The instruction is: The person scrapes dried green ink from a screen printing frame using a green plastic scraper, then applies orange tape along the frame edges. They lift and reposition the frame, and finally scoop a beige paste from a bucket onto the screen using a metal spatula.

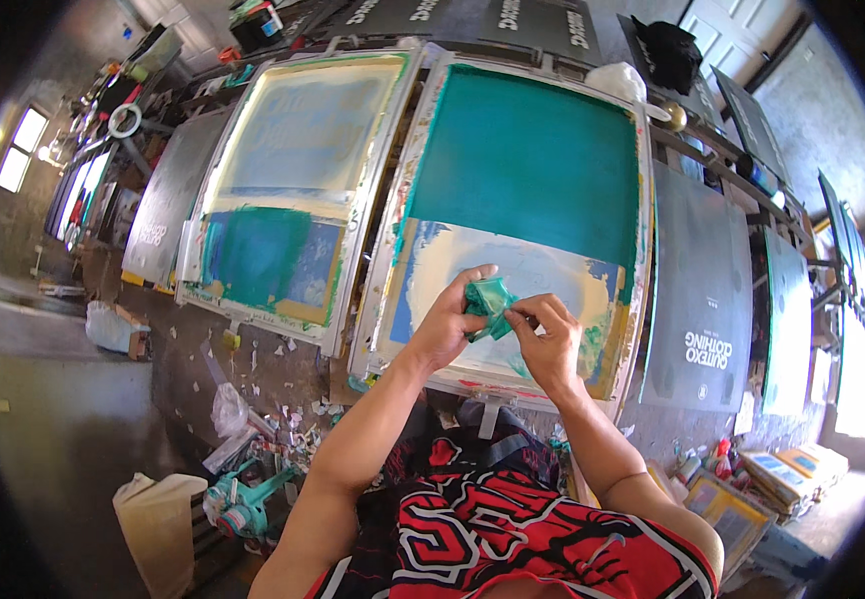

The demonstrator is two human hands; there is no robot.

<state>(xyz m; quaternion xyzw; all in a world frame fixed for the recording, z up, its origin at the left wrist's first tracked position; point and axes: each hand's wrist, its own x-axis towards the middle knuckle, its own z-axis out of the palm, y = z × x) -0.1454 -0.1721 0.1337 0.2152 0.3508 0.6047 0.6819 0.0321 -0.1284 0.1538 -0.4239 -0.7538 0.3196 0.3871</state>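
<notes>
- Crumpled green sheet (490, 302), material unclear: held between both hands, above the lower part of the near printing screen.
- Left hand (438, 329): thumb and fingers closed on the sheet's left side.
- Right hand (552, 344): thumb and fingertips pinching its right edge.
- Printing screen (532, 150), framed: teal upper area, pale lower area.
- Second screen (258, 255): alongside, to the left; teal patch low down.
- Dark panel (700, 270): to the right, white lettering.
</notes>
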